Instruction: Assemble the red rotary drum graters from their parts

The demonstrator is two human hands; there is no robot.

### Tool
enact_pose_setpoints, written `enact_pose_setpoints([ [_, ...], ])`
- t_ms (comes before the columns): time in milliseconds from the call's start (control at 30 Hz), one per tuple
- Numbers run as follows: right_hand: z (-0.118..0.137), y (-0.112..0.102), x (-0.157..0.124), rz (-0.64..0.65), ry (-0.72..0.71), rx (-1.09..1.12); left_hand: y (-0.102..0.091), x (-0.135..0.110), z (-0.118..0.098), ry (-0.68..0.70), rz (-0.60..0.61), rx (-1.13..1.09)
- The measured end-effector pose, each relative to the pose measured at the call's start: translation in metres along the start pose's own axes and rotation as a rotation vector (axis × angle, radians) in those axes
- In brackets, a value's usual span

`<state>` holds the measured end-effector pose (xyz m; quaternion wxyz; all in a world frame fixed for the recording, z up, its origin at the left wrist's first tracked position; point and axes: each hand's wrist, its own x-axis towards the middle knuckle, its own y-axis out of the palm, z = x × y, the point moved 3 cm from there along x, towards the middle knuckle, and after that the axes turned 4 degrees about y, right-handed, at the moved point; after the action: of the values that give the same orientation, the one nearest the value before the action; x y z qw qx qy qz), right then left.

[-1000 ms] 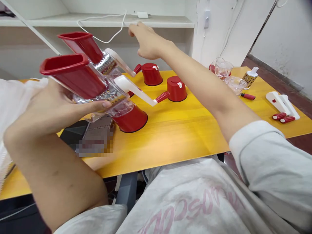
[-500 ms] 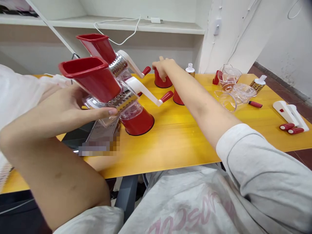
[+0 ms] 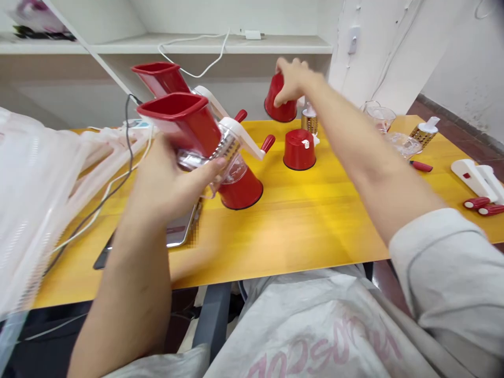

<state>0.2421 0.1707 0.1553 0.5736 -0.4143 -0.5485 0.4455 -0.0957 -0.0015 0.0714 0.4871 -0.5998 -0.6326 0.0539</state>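
The right hand is gripping a tilted red base above the counter (far side); left hand fingers are clasping a grater nearer.

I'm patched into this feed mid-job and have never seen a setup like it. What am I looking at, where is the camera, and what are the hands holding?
There is no machine here: a person works with two bare hands. The single picture comes from a camera on the person's head, looking forward and down, so the arms reach in from the bottom.

The left hand grips a grater: a red hopper on a clear body with a white crank. A second grater stands just behind it on its red base.

The right hand holds a red base lifted above the yellow table. Another red base stands on the table below it.

Further right lie clear housings, metal drums and white cranks with red knobs. On the left are a plastic bag and a cable.
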Motion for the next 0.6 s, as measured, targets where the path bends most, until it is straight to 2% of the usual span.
enact_pose_setpoints([
  [100,-0.017,-0.06,-0.009,-0.002,0.006,-0.073,0.021,0.017,-0.003,-0.124,-0.08,0.046],
  [167,-0.021,-0.096,-0.015,-0.025,0.0,-0.181,0.034,0.036,-0.007,-0.177,-0.065,0.043],
  [233,-0.021,-0.119,-0.023,-0.015,-0.064,-0.315,0.047,0.058,-0.01,-0.228,-0.049,0.024],
  [267,-0.02,-0.122,-0.029,0.01,-0.121,-0.38,0.052,0.069,-0.011,-0.258,-0.063,0.014],
  [300,-0.02,-0.12,-0.036,0.041,-0.189,-0.432,0.058,0.079,-0.012,-0.258,-0.061,-0.008],
  [367,-0.022,-0.102,-0.056,0.071,-0.334,-0.422,0.068,0.097,-0.013,-0.23,-0.061,-0.058],
  [400,-0.023,-0.087,-0.071,0.063,-0.409,-0.352,0.073,0.104,-0.012,-0.213,-0.057,-0.082],
  [467,-0.024,-0.053,-0.108,0.021,-0.533,-0.062,0.083,0.115,-0.008,-0.212,-0.059,-0.109],
  [533,-0.019,-0.017,-0.152,0.018,-0.582,0.163,0.091,0.124,0.0,-0.245,-0.073,-0.125],
  [600,-0.005,0.009,-0.195,0.023,-0.57,0.201,0.097,0.132,0.009,-0.278,-0.09,-0.131],
])
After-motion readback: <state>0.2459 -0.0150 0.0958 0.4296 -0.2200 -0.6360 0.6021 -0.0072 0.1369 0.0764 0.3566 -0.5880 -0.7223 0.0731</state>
